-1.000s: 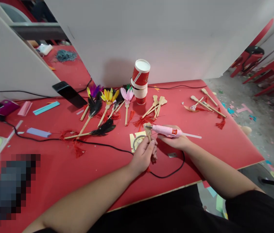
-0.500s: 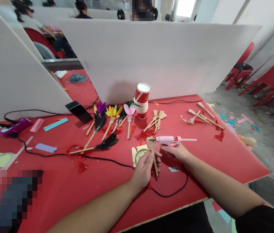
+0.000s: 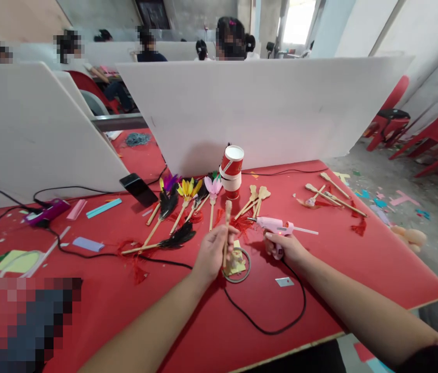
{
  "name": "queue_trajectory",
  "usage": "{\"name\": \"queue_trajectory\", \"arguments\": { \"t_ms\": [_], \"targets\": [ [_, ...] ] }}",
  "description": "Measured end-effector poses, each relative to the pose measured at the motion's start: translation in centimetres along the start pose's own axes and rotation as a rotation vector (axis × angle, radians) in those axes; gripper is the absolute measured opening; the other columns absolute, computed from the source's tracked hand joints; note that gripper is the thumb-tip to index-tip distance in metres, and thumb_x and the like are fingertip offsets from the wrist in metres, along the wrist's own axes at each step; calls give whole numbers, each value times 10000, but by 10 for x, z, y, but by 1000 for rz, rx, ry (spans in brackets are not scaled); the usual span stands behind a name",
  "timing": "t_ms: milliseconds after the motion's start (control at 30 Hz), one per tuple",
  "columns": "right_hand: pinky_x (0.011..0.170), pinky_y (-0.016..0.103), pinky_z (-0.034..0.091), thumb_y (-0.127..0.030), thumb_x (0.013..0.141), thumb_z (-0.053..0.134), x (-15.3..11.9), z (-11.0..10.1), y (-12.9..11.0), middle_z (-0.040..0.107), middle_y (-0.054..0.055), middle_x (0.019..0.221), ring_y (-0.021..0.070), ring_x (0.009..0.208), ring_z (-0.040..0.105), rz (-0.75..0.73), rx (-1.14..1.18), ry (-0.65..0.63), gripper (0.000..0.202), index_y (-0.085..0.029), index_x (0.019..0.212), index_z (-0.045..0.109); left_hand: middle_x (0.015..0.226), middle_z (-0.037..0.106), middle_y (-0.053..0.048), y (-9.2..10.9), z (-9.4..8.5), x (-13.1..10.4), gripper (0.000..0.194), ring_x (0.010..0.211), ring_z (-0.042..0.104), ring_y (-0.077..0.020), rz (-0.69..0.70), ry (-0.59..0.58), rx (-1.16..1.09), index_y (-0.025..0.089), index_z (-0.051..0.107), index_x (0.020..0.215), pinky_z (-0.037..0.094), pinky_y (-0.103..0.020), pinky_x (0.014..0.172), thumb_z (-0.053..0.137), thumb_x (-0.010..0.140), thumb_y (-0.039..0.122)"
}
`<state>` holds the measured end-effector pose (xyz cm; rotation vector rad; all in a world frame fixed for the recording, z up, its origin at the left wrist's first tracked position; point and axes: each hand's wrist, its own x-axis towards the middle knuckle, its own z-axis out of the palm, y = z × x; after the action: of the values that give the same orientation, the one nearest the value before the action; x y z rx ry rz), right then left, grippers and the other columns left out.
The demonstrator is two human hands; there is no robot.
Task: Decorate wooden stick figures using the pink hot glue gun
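My left hand [image 3: 212, 251] is closed around a small wooden stick [image 3: 228, 213], held upright and seen nearly edge-on. My right hand [image 3: 288, 247] grips a pink hot glue gun [image 3: 275, 225] by its handle. The gun's nozzle points left, apart from the stick, and a pale glue stick [image 3: 306, 231] sticks out of its back. Below the hands lie a grey ring [image 3: 249, 267] and yellow paper [image 3: 236, 265] with smears on it. Behind them are several bare wooden sticks [image 3: 263, 192] with red tassels.
Feather-topped sticks [image 3: 185, 191] lie left of stacked red-and-white cups [image 3: 231, 168]. More tasselled sticks [image 3: 339, 199] are at right. The gun's black cord [image 3: 260, 330] loops across the red table. A phone [image 3: 138, 189], purple power strip [image 3: 48, 211] and white partitions [image 3: 258, 114] stand behind.
The glue gun's nozzle has parted from the stick's wide end. My left hand has moved left and turned the stick upright. The camera view has tilted up.
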<state>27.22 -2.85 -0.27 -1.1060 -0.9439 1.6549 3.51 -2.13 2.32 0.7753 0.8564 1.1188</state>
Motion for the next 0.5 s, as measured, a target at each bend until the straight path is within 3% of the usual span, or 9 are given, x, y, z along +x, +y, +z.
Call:
{"name": "queue_trajectory", "arguments": {
  "t_ms": [100, 233, 400, 500],
  "targets": [
    [395, 259, 247, -661, 742, 890, 0, 2, -2, 518, -21, 497, 94, 413, 391, -15, -24, -14, 554, -216, 613, 587, 715, 515, 57, 7, -13, 16, 642, 543, 454, -50, -4, -12, -141, 150, 726, 974, 385, -144, 418, 964, 741, 699],
    [420, 266, 279, -627, 783, 875, 2, 2, -5, 513, -24, 508, 94, 418, 409, -58, -22, -37, 525, -207, 623, 604, 706, 472, 70, 3, -19, 20, 562, 557, 434, -51, -108, -105, -313, 158, 723, 998, 421, -150, 459, 1008, 751, 574],
    [462, 285, 347, -574, 775, 907, 5, -2, 3, 531, -27, 531, 102, 443, 421, -32, 23, -31, 471, -211, 655, 631, 720, 461, 60, 0, -21, 20, 462, 586, 455, -67, -69, -135, -330, 178, 739, 1063, 455, -160, 499, 937, 866, 546],
    [455, 291, 349, -568, 795, 899, 5, -4, 7, 529, -23, 515, 111, 445, 413, -17, 19, -35, 463, -221, 650, 628, 722, 456, 59, 0, -22, 21, 500, 582, 434, -68, -58, -126, -301, 178, 759, 1153, 396, -142, 452, 934, 869, 550]
  ]
}}
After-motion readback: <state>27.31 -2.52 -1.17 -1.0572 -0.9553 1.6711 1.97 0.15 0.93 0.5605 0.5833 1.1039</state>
